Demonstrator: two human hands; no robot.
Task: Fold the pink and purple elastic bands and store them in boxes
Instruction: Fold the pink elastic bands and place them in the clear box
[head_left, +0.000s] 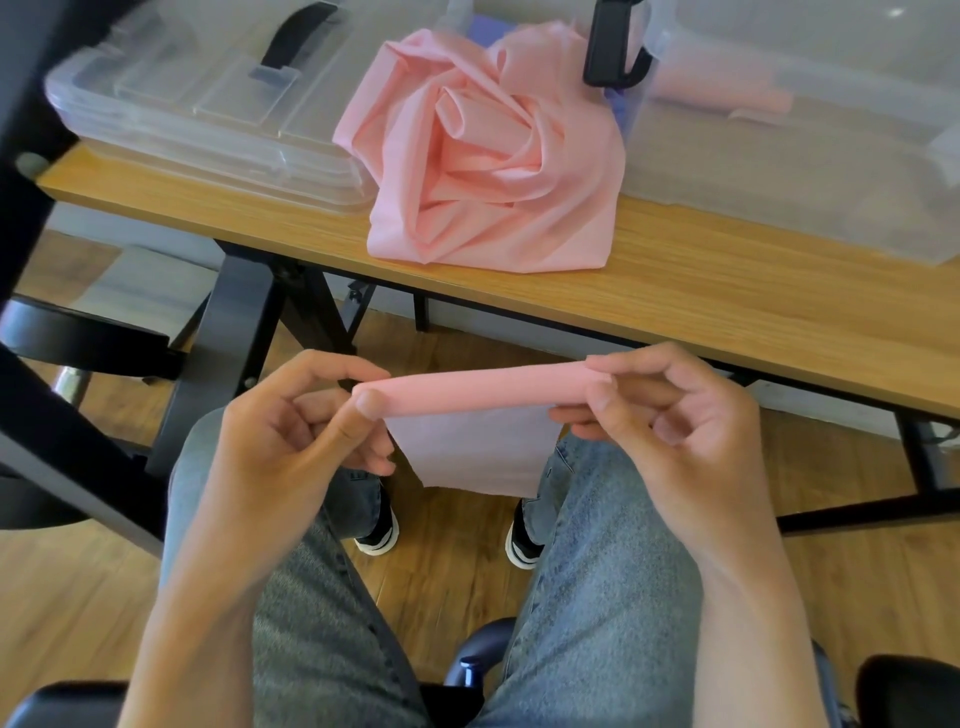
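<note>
Pink elastic band (470, 395), folded into a narrow strip along its top edge, is held level in the air over the person's lap, below the near edge of the wooden surface (727, 291). Left hand (291, 421) pinches the strip's left end between thumb and forefinger, remaining fingers curled beneath. Right hand (670, 410) pinches the right end in the same manner, fingers bent inward. A paler pink flap hangs down from the strip between the two hands (whether it is a single layer or doubled cannot be told).

On the surface, a heap of pink bands (483, 156) lies loosely crumpled, its near edge close to the surface's front. A patch of purple material (485, 26) shows behind the heap, mostly hidden. To the left of the heap sits a clear plastic lid (197, 104) with a black handle, lying flat. To the right stands a clear plastic box (789, 156) with a black clasp at its near corner; a folded pink piece (722, 88) is visible through its wall.

Person is seated, wearing blue jeans, feet on a wooden floor.
</note>
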